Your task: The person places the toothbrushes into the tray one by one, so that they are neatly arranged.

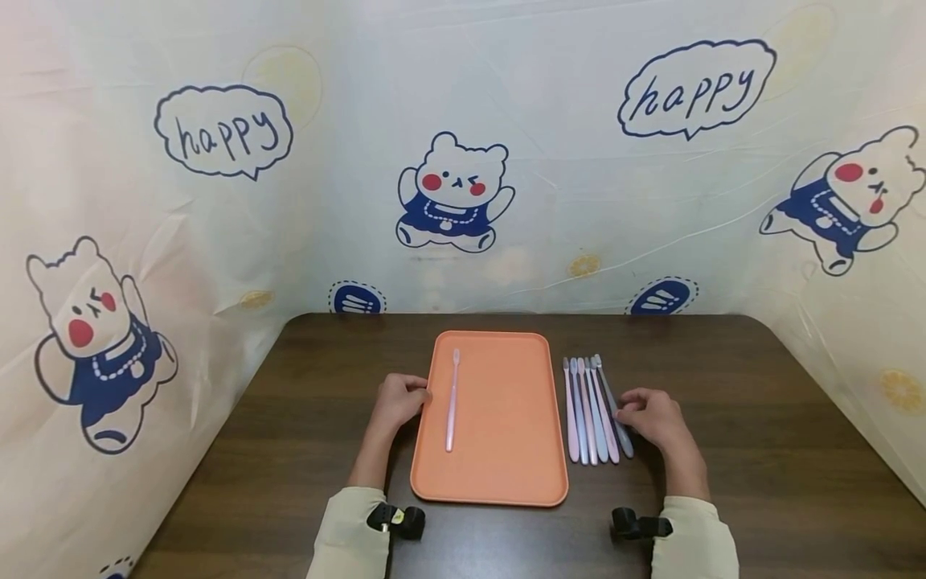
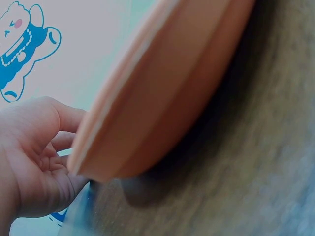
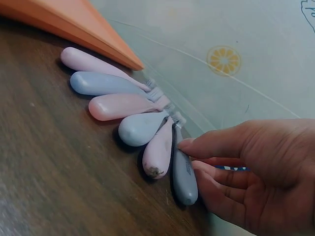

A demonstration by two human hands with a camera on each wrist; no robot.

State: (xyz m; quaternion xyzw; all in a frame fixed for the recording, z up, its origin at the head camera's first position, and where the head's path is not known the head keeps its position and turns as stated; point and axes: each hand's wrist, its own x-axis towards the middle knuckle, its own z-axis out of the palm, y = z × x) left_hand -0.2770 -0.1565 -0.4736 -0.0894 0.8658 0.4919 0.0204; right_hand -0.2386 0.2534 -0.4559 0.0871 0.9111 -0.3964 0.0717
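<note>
An orange tray (image 1: 506, 418) lies on the table with one pink toothbrush (image 1: 452, 402) upon it, left of its middle. My left hand (image 1: 401, 400) holds the tray's left rim; the left wrist view shows its fingers at the rim (image 2: 110, 105), their tips partly hidden behind it. Right of the tray, several pink, blue and grey toothbrushes lie side by side in a row, bristle heads away from me. At the row's right end, my right hand (image 1: 651, 414) pinches the handle of a grey toothbrush (image 3: 184, 179) between thumb and fingers. A pink toothbrush (image 3: 158, 155) lies beside it.
The dark wooden table (image 1: 289, 458) extends on both sides of the tray. A pale curtain (image 1: 550, 193) printed with bears and the word happy surrounds the table's back and sides. Each sleeve has a black wrist camera (image 1: 408, 521) strapped on.
</note>
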